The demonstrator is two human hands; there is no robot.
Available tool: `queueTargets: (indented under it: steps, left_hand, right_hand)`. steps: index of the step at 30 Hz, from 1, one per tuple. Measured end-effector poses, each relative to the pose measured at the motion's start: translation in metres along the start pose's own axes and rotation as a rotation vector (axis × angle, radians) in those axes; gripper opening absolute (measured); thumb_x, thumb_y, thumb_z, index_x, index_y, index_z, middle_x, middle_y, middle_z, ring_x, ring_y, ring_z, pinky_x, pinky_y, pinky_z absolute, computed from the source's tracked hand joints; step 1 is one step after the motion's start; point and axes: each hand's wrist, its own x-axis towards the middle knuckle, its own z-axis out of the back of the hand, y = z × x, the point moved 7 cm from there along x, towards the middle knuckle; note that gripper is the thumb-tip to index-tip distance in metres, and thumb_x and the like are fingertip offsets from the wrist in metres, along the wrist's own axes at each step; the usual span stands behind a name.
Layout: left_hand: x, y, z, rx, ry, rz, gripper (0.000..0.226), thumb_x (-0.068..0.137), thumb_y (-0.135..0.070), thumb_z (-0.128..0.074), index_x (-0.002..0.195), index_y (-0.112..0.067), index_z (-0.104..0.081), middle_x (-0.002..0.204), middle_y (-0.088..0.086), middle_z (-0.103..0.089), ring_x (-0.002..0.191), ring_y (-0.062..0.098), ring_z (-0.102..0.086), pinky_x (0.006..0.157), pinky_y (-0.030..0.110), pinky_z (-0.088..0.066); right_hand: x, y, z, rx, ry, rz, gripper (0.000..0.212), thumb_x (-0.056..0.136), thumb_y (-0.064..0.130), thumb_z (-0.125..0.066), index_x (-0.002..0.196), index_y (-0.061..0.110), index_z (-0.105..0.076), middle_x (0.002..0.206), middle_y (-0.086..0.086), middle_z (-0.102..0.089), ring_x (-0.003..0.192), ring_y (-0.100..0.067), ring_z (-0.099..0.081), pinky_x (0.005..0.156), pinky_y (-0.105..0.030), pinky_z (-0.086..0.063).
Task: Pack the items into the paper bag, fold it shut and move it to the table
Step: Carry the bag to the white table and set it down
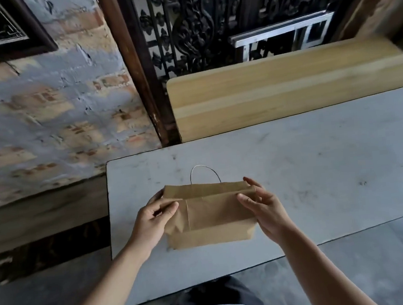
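Note:
A brown paper bag [214, 215] stands on the white table [320, 165] near its left end. Its top is folded over towards me into a flat flap, and a thin twine handle [203, 170] loops up behind the fold. My left hand [150, 222] pinches the left end of the fold between thumb and fingers. At the right end of the fold, my right hand [262, 204] has its fingers on the flap and its thumb in front. The bag's contents are hidden.
A light wooden tabletop [287, 82] sits just behind the white table. A brick wall [44, 118] is to the left, with a dark carved screen [195, 17] behind. Grey floor lies below the table's near edge.

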Motion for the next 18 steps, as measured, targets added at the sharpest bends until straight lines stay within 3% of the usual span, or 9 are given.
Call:
queueTargets:
  steps: [3,6,7,9,11,13,15,16,18]
  left_hand:
    - [-0.001,0.02,0.005,0.141,-0.038,0.044,0.017,0.09,-0.015,-0.066,0.091,-0.024,-0.079,0.135,-0.01,-0.053,0.132,-0.001,-0.042,0.092,0.008,-0.038]
    - [-0.003,0.032,0.007,0.32,-0.052,0.032,0.016,0.091,-0.019,-0.065,0.092,-0.023,-0.08,0.129,-0.016,-0.053,0.137,0.008,-0.04,0.101,0.021,-0.034]
    - [-0.004,0.032,0.005,0.384,-0.048,0.014,0.015,0.09,-0.02,-0.066,0.09,-0.025,-0.08,0.123,-0.019,-0.056,0.137,0.01,-0.041,0.101,0.022,-0.034]
    - [-0.006,0.031,-0.001,0.454,-0.046,0.009,0.013,0.089,-0.026,-0.067,0.088,-0.028,-0.08,0.126,-0.009,-0.06,0.137,0.012,-0.041,0.103,0.022,-0.034]
    - [-0.008,0.029,-0.005,0.489,-0.043,-0.001,0.01,0.084,-0.033,-0.072,0.088,-0.028,-0.08,0.131,0.0,-0.059,0.133,0.01,-0.045,0.099,0.013,-0.034]
    - [-0.01,0.026,-0.007,0.541,-0.043,-0.044,0.011,0.077,-0.032,-0.079,0.088,-0.031,-0.08,0.128,-0.003,-0.056,0.123,0.006,-0.05,0.084,-0.007,-0.028]
    - [-0.012,0.028,-0.007,0.599,-0.031,-0.055,0.019,0.076,-0.024,-0.08,0.093,-0.032,-0.079,0.138,0.002,-0.05,0.126,0.01,-0.049,0.08,-0.012,-0.027]
    - [-0.013,0.029,-0.007,0.643,-0.028,-0.053,0.022,0.078,-0.022,-0.079,0.096,-0.033,-0.078,0.143,0.005,-0.048,0.131,0.013,-0.047,0.088,-0.007,-0.03]
    - [-0.015,0.03,-0.002,0.726,-0.053,-0.046,0.024,0.08,-0.024,-0.076,0.1,-0.037,-0.076,0.144,0.007,-0.048,0.133,0.017,-0.046,0.102,0.015,-0.036]
  right_hand:
    - [0.001,-0.006,0.001,-0.143,-0.026,-0.052,0.006,0.078,0.01,-0.075,0.083,0.008,-0.075,0.145,0.012,-0.042,0.119,0.01,-0.049,0.087,-0.02,-0.045]
    - [-0.002,-0.01,0.004,-0.272,-0.05,-0.098,0.014,0.077,0.008,-0.075,0.088,0.016,-0.078,0.143,0.014,-0.045,0.121,-0.001,-0.051,0.094,-0.034,-0.045]
    - [-0.003,-0.009,0.006,-0.34,-0.059,-0.107,0.017,0.077,0.01,-0.075,0.088,0.021,-0.078,0.142,0.016,-0.046,0.121,-0.005,-0.052,0.092,-0.033,-0.046]
    - [-0.004,-0.008,0.011,-0.49,-0.094,-0.116,0.018,0.076,0.016,-0.076,0.086,0.03,-0.078,0.139,0.018,-0.048,0.119,-0.009,-0.054,0.085,-0.029,-0.048]
    - [-0.007,-0.008,0.014,-0.57,-0.137,-0.122,0.019,0.075,0.02,-0.076,0.081,0.038,-0.076,0.136,0.014,-0.051,0.116,-0.011,-0.056,0.086,-0.031,-0.048]
    - [-0.013,-0.009,0.014,-0.643,-0.165,-0.113,0.02,0.075,0.023,-0.075,0.078,0.043,-0.074,0.13,0.011,-0.054,0.107,-0.012,-0.061,0.082,-0.028,-0.048]
    - [-0.019,-0.006,0.012,-0.736,-0.199,-0.087,0.017,0.077,0.026,-0.073,0.085,0.04,-0.076,0.124,0.008,-0.058,0.095,-0.015,-0.065,0.076,-0.024,-0.046]
    - [-0.021,-0.004,0.011,-0.797,-0.221,-0.068,0.017,0.079,0.026,-0.071,0.089,0.038,-0.076,0.121,0.006,-0.06,0.093,-0.016,-0.064,0.076,-0.023,-0.044]
    - [-0.026,0.002,0.008,-0.981,-0.253,-0.027,0.019,0.083,0.026,-0.064,0.093,0.037,-0.075,0.115,0.004,-0.059,0.094,-0.019,-0.061,0.076,-0.023,-0.042]
